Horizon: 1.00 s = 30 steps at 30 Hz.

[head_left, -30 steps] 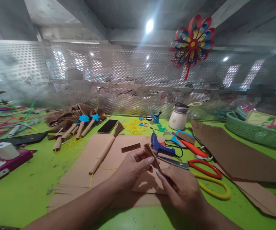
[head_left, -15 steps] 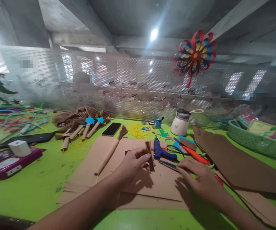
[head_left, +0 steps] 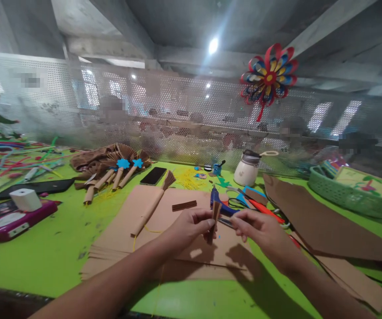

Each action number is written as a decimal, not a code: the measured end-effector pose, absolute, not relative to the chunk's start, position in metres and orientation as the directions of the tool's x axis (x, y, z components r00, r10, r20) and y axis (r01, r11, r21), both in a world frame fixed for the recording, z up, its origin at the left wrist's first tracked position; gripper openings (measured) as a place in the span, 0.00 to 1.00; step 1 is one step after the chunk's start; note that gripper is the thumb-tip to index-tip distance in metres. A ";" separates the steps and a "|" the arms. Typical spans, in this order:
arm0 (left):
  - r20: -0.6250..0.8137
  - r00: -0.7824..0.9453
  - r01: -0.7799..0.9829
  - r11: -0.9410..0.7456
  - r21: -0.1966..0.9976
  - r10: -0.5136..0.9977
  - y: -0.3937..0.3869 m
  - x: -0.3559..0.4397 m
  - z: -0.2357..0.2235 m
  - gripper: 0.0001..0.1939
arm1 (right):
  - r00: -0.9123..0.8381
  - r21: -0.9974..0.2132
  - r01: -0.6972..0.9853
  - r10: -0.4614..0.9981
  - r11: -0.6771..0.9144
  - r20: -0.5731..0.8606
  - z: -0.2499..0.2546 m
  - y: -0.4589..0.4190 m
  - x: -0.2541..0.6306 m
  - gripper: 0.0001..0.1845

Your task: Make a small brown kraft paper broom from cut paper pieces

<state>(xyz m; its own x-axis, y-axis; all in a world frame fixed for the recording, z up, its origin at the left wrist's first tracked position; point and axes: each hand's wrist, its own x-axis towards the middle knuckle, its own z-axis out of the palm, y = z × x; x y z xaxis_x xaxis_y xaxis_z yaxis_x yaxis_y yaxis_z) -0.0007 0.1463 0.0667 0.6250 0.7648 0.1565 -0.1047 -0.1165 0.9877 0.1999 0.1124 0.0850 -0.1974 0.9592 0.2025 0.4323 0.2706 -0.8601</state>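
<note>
No lettering, numbers or signs can be read.
The jar (head_left: 245, 173) bears a small brownish mark on its front, too small to make out. Well to the left of the jar, the purple box (head_left: 38, 213) carries a pale panel (head_left: 3, 220) too blurred to read. Also left of the jar, but higher and farther back, a pale patch (head_left: 40, 73) on the screen (head_left: 184, 95) is partly pixelated, its content illegible.

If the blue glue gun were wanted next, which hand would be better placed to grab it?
Probably the right hand: it is close to the handle of the blue glue gun and shows nothing in its grasp, while the left hand pinches a pleated brown strip.
</note>
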 end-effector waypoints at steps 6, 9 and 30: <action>0.173 0.655 -0.060 -0.177 0.982 0.736 0.149 -0.003 0.064 0.14 | -0.139 -0.967 0.171 0.976 0.191 0.168 0.072 0.133 0.178 0.14; 0.127 0.693 -0.031 -0.146 0.989 0.710 0.149 -0.004 0.062 0.15 | -0.140 -0.974 0.126 0.976 0.187 0.169 0.067 0.133 0.180 0.12; -0.018 0.714 -0.003 0.028 1.000 0.700 0.138 0.004 0.067 0.16 | -0.158 -0.986 0.016 0.975 0.164 0.159 0.064 0.125 0.179 0.08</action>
